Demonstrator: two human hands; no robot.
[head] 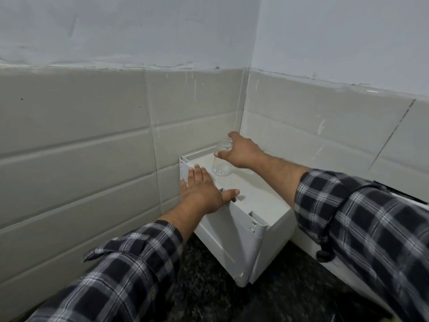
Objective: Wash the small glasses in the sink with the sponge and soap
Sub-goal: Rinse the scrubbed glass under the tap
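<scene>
Over in the corner where two tiled walls (81,135) meet, a white plastic tray (243,231) sits on a dark speckled counter (209,287), its back and left side close against the tiles. One small clear glass (221,169) is at the far end of the tray, near the corner and roughly upright with a slight tilt. Its wider end is low over the tray's pale floor, though whether it actually touches that floor cannot be told. The right hand (243,153) reaches in from the right and grasps the upper part of the glass, the thumb lying across its near side and another finger curling over the far side at the top. The remaining fingers of that hand are hidden behind it. The left hand (200,191) lies flat on the tray's left rim, palm down, with its fingers straight, close together and pointing toward the back wall. Its thumb is spread out to the right over the slotted near edge, and it grasps nothing. The two hands are near each other but apart, and the glass stands just beyond the left fingertips. Both arms wear dark plaid sleeves (130,263).
</scene>
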